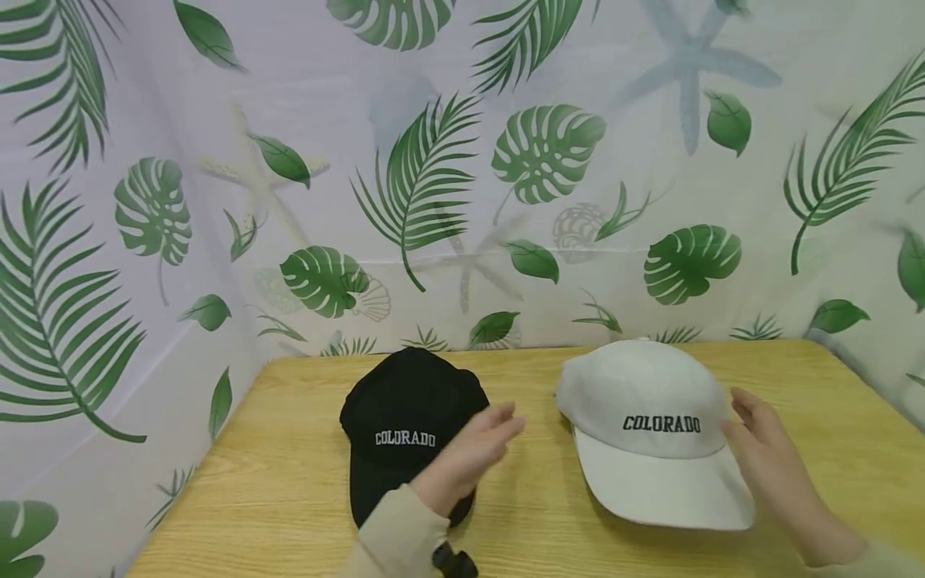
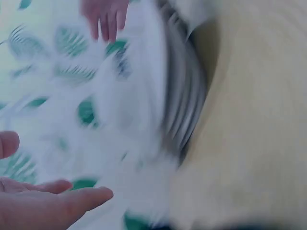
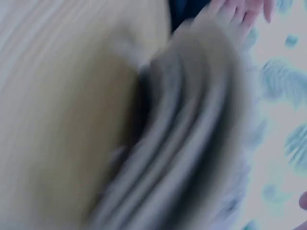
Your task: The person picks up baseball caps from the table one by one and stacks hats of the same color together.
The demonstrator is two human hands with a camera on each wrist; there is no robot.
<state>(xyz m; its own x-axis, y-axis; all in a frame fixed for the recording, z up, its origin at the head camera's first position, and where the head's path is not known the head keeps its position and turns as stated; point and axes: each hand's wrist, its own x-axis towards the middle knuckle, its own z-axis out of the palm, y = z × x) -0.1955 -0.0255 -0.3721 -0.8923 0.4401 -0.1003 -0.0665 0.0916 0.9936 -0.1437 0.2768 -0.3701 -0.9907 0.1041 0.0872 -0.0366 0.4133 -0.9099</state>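
Note:
A white cap (image 1: 643, 417) lettered COLORADO sits on the right half of the table, its brim toward me. Several brims layered together (image 2: 184, 91) show in the left wrist view, so it tops a stack; the right wrist view shows these brims (image 3: 180, 120) blurred. My right hand (image 1: 769, 461) is at the cap's right side, fingertips close to the crown. Between the caps is my left hand (image 1: 470, 453), fingers extended and holding nothing. It overlaps a black COLORADO cap (image 1: 405, 401) in the head view, hiding part of its right side.
The wooden table (image 1: 267, 466) carries both caps. Behind it and along the left hangs a white cloth (image 1: 318, 201) printed with green leaves and starfish. A dark band (image 1: 455, 559) is on my left wrist.

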